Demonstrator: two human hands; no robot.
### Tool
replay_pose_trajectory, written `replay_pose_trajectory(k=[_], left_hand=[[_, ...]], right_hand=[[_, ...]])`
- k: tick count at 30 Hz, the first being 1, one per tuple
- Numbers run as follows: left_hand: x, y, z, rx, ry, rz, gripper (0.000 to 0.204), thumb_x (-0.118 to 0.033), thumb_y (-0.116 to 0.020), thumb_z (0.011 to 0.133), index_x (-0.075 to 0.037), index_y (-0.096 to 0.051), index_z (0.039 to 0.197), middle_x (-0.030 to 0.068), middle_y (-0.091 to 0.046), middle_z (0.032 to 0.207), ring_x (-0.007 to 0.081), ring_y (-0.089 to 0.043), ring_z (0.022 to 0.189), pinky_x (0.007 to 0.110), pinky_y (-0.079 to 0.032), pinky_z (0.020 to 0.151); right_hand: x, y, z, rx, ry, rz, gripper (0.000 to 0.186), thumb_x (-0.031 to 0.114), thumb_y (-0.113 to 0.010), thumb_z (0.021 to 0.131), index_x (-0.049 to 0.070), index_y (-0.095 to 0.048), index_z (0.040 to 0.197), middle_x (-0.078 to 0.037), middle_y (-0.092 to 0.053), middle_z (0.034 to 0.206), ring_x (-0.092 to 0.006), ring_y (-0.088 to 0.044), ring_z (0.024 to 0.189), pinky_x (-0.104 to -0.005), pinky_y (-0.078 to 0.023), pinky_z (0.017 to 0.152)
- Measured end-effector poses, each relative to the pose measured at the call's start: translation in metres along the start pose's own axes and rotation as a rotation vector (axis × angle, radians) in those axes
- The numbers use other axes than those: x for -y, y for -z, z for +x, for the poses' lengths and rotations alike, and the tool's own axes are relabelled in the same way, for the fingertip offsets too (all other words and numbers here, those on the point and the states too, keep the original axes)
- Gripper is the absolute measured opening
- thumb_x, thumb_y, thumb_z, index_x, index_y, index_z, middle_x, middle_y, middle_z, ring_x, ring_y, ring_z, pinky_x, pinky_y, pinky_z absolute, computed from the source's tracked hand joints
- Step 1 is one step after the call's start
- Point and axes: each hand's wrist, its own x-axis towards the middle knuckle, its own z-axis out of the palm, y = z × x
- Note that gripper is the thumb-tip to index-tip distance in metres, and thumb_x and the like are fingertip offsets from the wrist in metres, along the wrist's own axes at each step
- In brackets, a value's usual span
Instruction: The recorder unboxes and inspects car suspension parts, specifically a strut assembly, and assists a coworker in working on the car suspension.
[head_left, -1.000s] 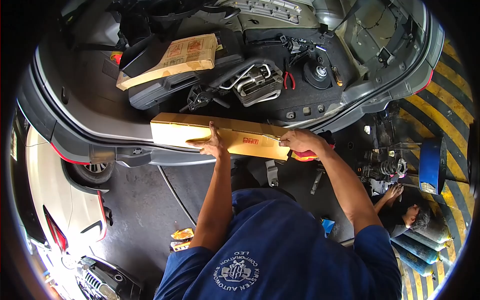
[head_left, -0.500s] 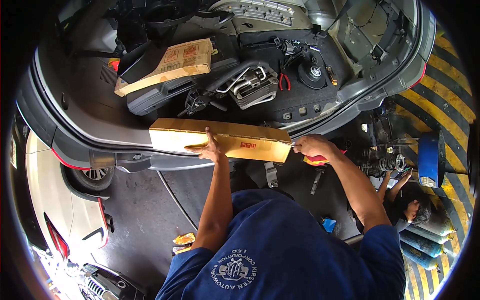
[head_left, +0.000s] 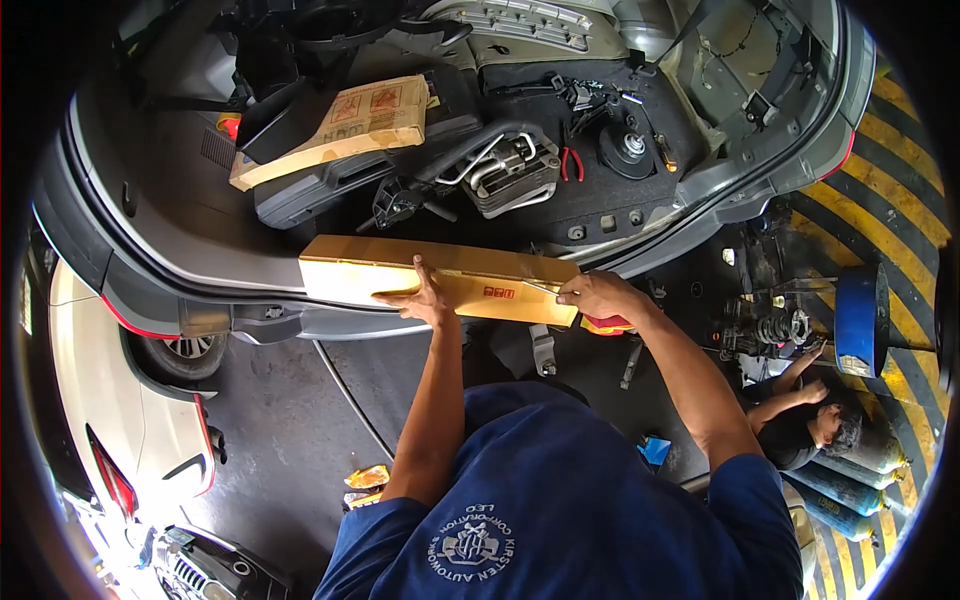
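A long brown cardboard box [head_left: 380, 282] lies across the rear edge of an open car boot. My left hand [head_left: 425, 297] rests against its near side, fingers spread and the thumb pointing up over the top edge. At the box's right end my right hand [head_left: 600, 297] is closed around a thin, light-coloured tool [head_left: 541, 287], whose tip meets the seam along the upper edge. Its exact kind is too small to make out. Just below the right hand shows a red and yellow item [head_left: 606, 326], partly covered; I cannot tell whether the hand touches it.
In the boot lie a flat carton [head_left: 370, 120] on a black case [head_left: 310, 190], a metal cooler-like part [head_left: 510, 172], red-handled pliers [head_left: 571, 164] and a round black part [head_left: 628, 150]. Another person [head_left: 800, 425] crouches at right near a blue drum [head_left: 861, 318] and gas cylinders [head_left: 840, 500].
My right hand has moved left over the box's end, bringing the thin tool into view on the seam. The left hand stays in place. The other person's arms have shifted.
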Motion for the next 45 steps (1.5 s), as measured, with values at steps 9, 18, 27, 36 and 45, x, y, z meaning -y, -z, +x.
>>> replay_pose_trajectory(k=[9, 18, 27, 36, 45], left_hand=[[0.011, 0.002, 0.007, -0.013, -0.039, -0.039, 0.135, -0.066, -0.078, 0.064, -0.019, 0.013, 0.152, 0.0338, -0.027, 0.132, 0.048, -0.043, 0.119, 0.059, -0.042, 0.1], [0.014, 0.005, 0.007, 0.055, -0.056, -0.104, 0.134, -0.069, -0.075, 0.064, -0.021, 0.012, 0.152, 0.0413, -0.022, 0.141, 0.0524, -0.037, 0.127, 0.06, -0.037, 0.104], [0.004, 0.009, 0.003, 0.044, -0.028, -0.128, 0.135, -0.066, -0.079, 0.062, -0.019, 0.009, 0.153, 0.0389, -0.018, 0.145, 0.0506, -0.033, 0.13, 0.059, -0.034, 0.106], [0.027, 0.01, 0.02, 0.035, -0.108, -0.113, 0.137, -0.064, -0.078, 0.066, -0.014, 0.016, 0.151, 0.0398, -0.02, 0.137, 0.0505, -0.036, 0.125, 0.056, -0.035, 0.104], [0.032, 0.007, 0.023, 0.056, -0.198, -0.233, 0.136, -0.058, -0.081, 0.067, -0.012, 0.015, 0.151, 0.041, -0.017, 0.139, 0.0499, -0.034, 0.127, 0.056, -0.033, 0.106]], right_hand=[[-0.002, 0.004, 0.013, 0.105, -0.024, -0.016, 0.033, 0.037, -0.048, 0.095, 0.017, -0.07, 0.109, -0.012, -0.069, 0.105, -0.0314, -0.065, 0.099, -0.0422, -0.048, 0.088], [-0.023, 0.012, -0.011, 0.156, -0.087, -0.122, 0.031, 0.037, -0.048, 0.094, 0.018, -0.071, 0.103, -0.01, -0.069, 0.106, -0.0294, -0.064, 0.1, -0.0427, -0.048, 0.088], [0.034, -0.006, -0.021, -0.095, 0.01, -0.001, 0.033, 0.04, -0.049, 0.096, 0.017, -0.07, 0.104, -0.014, -0.07, 0.098, -0.034, -0.066, 0.093, -0.0458, -0.05, 0.085], [0.104, -0.031, 0.075, -0.125, 0.169, 0.013, 0.031, 0.038, -0.049, 0.096, 0.016, -0.07, 0.102, -0.015, -0.07, 0.093, -0.0344, -0.067, 0.089, -0.0463, -0.051, 0.082], [0.112, 0.0, 0.09, 0.035, 0.201, -0.056, 0.033, 0.036, -0.046, 0.096, 0.014, -0.071, 0.095, -0.011, -0.071, 0.089, -0.0318, -0.067, 0.086, -0.042, -0.051, 0.079]])
